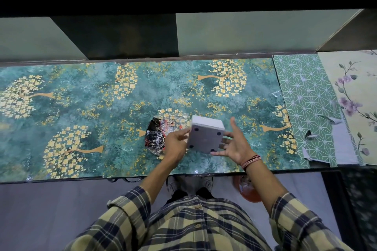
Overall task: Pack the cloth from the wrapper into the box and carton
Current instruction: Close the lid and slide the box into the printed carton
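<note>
Both hands hold small grey box above worktop, wrapper lying beside it

Box (206,136) is turned so its underside with four dark feet faces the camera; left hand (173,144) pinches its left edge, fingers (182,135) clamped on it, right hand (234,144) steadies the right side with fingers spread, only tips touching. Looks rigid, light, smooth-sided, so likely slippery: best taken by opposite edges or corners, not the flat faces. Wrapper (156,136), shiny black-red printed plastic, lies crumpled on the patterned worktop (81,91) just left of the box, partly under left hand; thin, crinkly, slick, pick by a loose edge. Cloth itself not visible, can't tell if inside wrapper. No carton seen
</note>
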A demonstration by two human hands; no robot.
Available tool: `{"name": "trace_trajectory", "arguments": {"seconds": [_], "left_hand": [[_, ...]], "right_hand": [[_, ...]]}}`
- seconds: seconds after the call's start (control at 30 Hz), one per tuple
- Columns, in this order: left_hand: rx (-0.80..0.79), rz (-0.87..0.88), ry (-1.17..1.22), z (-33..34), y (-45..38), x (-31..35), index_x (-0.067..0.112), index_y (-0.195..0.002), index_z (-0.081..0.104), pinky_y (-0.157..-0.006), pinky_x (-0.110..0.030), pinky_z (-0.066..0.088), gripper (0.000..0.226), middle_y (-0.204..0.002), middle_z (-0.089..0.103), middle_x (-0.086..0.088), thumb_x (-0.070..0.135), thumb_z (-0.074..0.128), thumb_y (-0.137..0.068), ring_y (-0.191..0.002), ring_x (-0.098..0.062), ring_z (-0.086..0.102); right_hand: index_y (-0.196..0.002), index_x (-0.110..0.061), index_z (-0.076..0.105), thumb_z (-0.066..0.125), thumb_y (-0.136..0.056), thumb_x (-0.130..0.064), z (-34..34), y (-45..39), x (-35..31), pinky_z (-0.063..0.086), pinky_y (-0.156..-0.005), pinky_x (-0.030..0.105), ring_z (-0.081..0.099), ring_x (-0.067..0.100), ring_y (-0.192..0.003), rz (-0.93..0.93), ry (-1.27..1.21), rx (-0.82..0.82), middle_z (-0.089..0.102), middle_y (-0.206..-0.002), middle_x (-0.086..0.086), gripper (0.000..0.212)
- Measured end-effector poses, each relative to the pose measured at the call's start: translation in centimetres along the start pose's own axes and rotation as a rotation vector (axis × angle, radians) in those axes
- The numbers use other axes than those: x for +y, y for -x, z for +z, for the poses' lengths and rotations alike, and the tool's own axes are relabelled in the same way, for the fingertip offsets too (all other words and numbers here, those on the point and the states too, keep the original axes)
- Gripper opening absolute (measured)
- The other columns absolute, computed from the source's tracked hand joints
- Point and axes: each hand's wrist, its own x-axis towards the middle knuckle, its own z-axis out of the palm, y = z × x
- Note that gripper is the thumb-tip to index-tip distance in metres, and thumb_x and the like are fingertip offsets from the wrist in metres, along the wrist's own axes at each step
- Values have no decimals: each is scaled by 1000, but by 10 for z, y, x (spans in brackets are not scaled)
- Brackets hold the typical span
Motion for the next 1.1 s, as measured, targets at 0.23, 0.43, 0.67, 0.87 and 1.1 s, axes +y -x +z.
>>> {"name": "trace_trajectory", "arguments": {"seconds": [0.23, 0.43, 0.67, 0.87, 1.1], "left_hand": [[-59, 97, 242, 6, 16, 7, -7, -86, 77, -73, -19, 59, 19, -120, 71, -9, -20, 64, -80, -117, -21, 63], [-138, -220, 509, 13, 14, 14, 8, -112, 71, -75, -36, 58, 30, -110, 77, -14, 33, 66, -98, -102, -32, 70], [-200, -408, 565, 4, 9, 4, -12, -114, 63, -81, -44, 63, 34, -117, 71, -28, 8, 73, -88, -104, -40, 69], [-338, -374, 658, 3, 14, 0, 4, -120, 65, -80, -52, 63, 43, -115, 74, -15, -2, 73, -79, -100, -32, 72], [-509, -208, 208, -21, -6, 13, 15, -145, 51, -114, -55, 38, 89, -134, 69, -5, 20, 90, -66, -127, -24, 60]], "right_hand": [[-115, -11, 61, 76, -71, -36, -5, -4, -7, 61, -66, 42, 70, 33, -84, -146, -121, 42, 66, -116, 23, 53], [-97, -8, 62, 77, -66, -15, -11, 3, 8, 57, -62, 38, 71, 35, -89, -345, -14, 40, 67, -113, 26, 36], [-126, -9, 58, 78, -71, -8, -15, 1, 22, 59, -80, 53, 72, 36, -101, -280, 93, -27, 69, -128, 24, 58], [-122, -6, 63, 86, -79, -17, -17, 8, 13, 63, -78, 46, 75, 31, -91, -265, 235, -29, 77, -111, 21, 51], [-110, -15, 75, 81, -54, -20, -18, 19, -26, 54, -70, 34, 71, 26, -85, -383, 701, -142, 75, -93, 8, 56]]}}
